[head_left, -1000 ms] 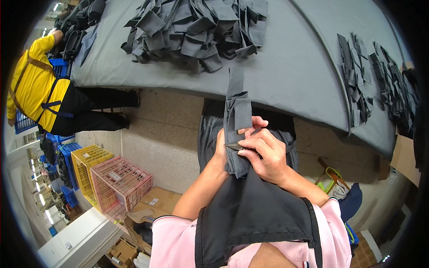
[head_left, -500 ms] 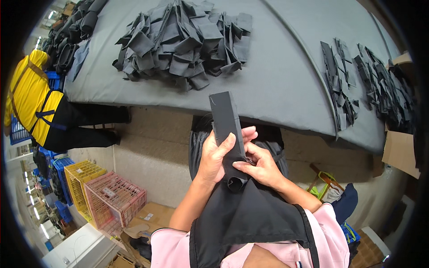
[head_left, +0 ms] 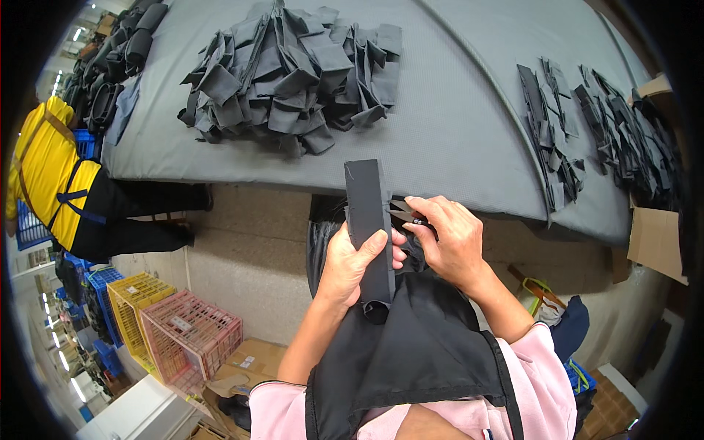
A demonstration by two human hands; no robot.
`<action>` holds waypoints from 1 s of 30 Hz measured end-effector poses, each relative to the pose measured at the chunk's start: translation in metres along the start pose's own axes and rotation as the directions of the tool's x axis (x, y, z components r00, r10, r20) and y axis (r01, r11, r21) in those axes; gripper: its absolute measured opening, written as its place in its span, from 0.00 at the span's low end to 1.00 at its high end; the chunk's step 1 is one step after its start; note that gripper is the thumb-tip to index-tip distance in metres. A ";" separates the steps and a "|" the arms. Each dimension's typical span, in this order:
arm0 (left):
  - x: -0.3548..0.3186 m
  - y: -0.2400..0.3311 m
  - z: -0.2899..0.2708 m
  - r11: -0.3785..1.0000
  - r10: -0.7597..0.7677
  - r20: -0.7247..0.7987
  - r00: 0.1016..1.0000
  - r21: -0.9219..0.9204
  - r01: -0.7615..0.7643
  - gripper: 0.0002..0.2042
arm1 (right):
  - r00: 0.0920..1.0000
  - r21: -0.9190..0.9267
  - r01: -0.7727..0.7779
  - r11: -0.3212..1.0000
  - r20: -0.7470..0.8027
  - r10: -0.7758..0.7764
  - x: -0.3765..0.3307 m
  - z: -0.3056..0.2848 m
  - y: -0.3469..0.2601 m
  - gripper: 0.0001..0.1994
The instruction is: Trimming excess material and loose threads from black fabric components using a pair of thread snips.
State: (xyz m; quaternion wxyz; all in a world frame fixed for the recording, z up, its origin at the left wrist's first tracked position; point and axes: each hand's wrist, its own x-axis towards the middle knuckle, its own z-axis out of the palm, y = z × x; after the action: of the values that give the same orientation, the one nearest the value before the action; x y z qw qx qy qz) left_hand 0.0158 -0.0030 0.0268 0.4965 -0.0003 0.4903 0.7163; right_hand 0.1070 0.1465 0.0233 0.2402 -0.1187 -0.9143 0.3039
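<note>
Gripped in my left hand (head_left: 358, 262) is a dark grey fabric strip (head_left: 367, 198), long and folded, with its lower end curled into a loop. The thumb lies across its face and the fingers come round its right edge. My right hand (head_left: 449, 236) is closed on a pair of small thread snips (head_left: 408, 214). Their metal blades point at the strip's right edge, near its upper half. Most of the snips' handle is hidden by the fingers. Loose threads stick out along the strip's left edge.
A grey-covered table (head_left: 455, 139) stretches ahead, bearing a large heap of dark fabric pieces (head_left: 293, 81) and narrower bundles (head_left: 550, 132) at the right. Yellow (head_left: 136, 301) and pink crates (head_left: 192, 334) stand at lower left. A person in yellow (head_left: 55, 169) is at far left.
My right hand has left the strip's lower end and moved up and right, now with thread snips in its fingers. The strip is more upright in my left hand.
</note>
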 end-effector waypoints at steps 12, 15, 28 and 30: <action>0.002 0.000 0.003 0.999 -0.041 0.034 0.999 0.034 0.040 0.13 | 0.987 0.150 -0.045 0.988 -0.149 0.067 -0.010 0.001 0.007 0.13; 0.003 0.000 0.003 0.999 -0.043 0.024 0.999 0.034 0.042 0.12 | 0.987 0.224 -0.134 0.965 -0.059 0.150 -0.010 0.004 0.009 0.12; 0.005 -0.006 0.006 0.992 -0.063 0.046 0.997 0.112 0.058 0.12 | 0.998 0.239 -0.061 0.969 0.030 0.056 0.003 0.002 0.000 0.13; 0.005 -0.007 0.003 0.987 -0.068 0.106 0.992 0.153 0.051 0.14 | 0.998 0.199 -0.062 0.978 0.029 0.057 0.002 0.007 0.000 0.12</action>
State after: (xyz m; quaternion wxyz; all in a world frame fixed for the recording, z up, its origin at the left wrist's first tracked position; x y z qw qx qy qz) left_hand 0.0197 0.0029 0.0209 0.5427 0.0622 0.5144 0.6611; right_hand 0.1019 0.1439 0.0196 0.2312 -0.1177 -0.8779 0.4025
